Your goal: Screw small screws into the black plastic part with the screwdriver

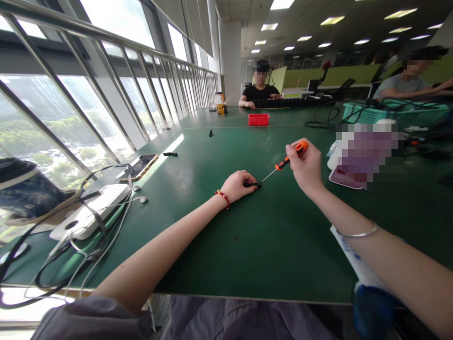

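Observation:
My left hand (238, 185) rests on the green table (247, 245) with its fingers pinched on a small black part (254, 184). My right hand (305, 165) is closed round the orange handle of a screwdriver (290, 157). The thin metal shaft slants down to the left and its tip meets the black part. A red bead bracelet is on my left wrist and a silver bangle on my right forearm.
A phone (140, 165), a white device (90, 211) and tangled cables lie at the left by the window railing. Small black parts (170, 154) and a red tray (258, 119) sit farther back. Papers lie at my right elbow. Two people sit at the far end.

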Tool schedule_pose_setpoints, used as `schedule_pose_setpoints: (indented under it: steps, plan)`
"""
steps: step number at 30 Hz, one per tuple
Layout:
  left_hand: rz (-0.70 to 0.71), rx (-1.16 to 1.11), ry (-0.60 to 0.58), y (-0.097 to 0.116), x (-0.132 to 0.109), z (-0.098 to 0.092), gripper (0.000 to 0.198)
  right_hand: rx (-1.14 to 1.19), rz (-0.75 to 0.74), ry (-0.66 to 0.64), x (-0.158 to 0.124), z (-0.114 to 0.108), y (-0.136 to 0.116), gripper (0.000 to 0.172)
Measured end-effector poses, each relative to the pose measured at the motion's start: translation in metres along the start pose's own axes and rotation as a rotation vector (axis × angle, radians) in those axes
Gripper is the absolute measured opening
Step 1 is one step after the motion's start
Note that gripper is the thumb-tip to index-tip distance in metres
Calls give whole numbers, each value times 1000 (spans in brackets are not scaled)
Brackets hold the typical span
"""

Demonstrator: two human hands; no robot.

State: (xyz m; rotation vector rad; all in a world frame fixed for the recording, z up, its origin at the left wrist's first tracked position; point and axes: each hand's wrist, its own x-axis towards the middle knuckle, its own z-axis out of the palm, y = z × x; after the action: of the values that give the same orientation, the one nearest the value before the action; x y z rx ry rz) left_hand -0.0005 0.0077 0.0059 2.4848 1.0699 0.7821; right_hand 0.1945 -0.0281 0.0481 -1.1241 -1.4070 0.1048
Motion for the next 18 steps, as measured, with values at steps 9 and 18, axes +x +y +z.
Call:
schedule_pose_setpoints:
  steps: [9, 18]
  plan:
    - [2, -11, -3, -3, 1, 0, 11, -204, -25, -351, 50, 11, -27, 27]
    - [5, -32, -2, -3, 1, 0, 10, -434, -69, -503, 67, 3, -45, 32]
